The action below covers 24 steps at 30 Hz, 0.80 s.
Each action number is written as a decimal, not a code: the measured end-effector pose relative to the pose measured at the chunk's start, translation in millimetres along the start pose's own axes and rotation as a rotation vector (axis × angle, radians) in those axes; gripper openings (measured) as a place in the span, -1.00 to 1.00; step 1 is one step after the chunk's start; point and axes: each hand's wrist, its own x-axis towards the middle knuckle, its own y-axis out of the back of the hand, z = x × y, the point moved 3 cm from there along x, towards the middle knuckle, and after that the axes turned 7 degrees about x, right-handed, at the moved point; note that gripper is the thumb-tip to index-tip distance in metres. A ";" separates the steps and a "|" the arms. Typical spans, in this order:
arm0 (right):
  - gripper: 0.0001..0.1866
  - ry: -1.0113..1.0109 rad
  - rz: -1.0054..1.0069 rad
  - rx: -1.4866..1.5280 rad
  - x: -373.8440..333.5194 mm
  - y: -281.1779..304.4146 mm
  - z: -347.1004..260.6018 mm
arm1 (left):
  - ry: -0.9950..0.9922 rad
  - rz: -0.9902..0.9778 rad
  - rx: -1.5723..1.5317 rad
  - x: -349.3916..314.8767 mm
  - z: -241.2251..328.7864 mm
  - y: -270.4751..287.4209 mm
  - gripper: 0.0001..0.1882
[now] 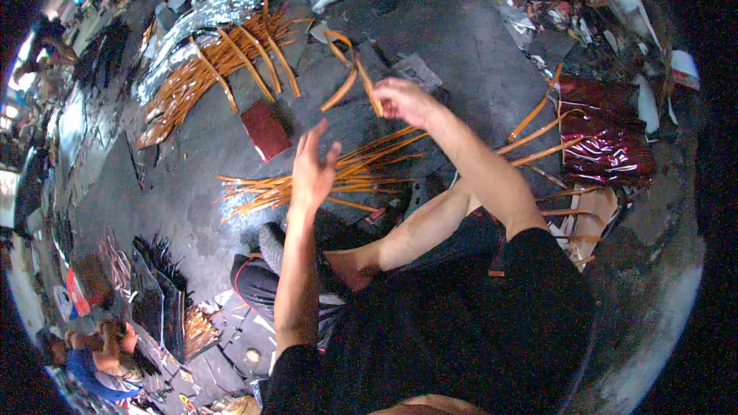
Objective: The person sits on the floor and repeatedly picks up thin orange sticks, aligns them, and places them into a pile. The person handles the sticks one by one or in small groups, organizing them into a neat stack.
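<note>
My right hand (403, 102) is closed, its fingers pinching the lower end of a bent orange-brown strip (364, 75). The strip's other part curls away to the left above the dark floor. My left hand (314, 169) is raised with its fingers apart and holds nothing. Behind and below that hand lies a loose, crossing pile of thin orange-brown strips (357, 165). A dark red rectangular block (266, 131) sits to the left of the left hand. Farther off at the left, a large bundle of similar strips (196, 81) has several wider strips lying across it.
Shiny silvery strips (204, 23) lie behind the far bundle. At the right is a glossy dark red sheet (603, 134) with strips beside it. Scraps (530, 11) litter the far right. Another person (104, 365) is at the lower left, near dark flat pieces (160, 303).
</note>
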 end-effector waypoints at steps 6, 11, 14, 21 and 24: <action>-0.83 0.053 -0.077 0.235 -67.9 -5.4 -10.1 | -0.040 -0.193 0.202 77.0 -56.9 -118.9 -0.79; -0.87 0.386 0.138 0.628 -135.7 114.5 -54.3 | -0.080 -0.055 0.062 115.7 -67.8 -124.5 -0.81; -0.78 0.676 0.021 0.661 -181.3 147.2 -98.6 | -0.177 -0.096 0.213 149.6 -72.8 -92.6 -0.80; -0.81 0.565 0.127 0.572 -214.6 94.7 -110.3 | -0.191 -0.481 -0.266 106.9 124.2 -122.0 -0.40; -0.79 0.550 0.126 0.574 -205.6 36.2 -102.0 | 0.010 -0.374 -0.177 53.2 141.0 -174.3 -0.17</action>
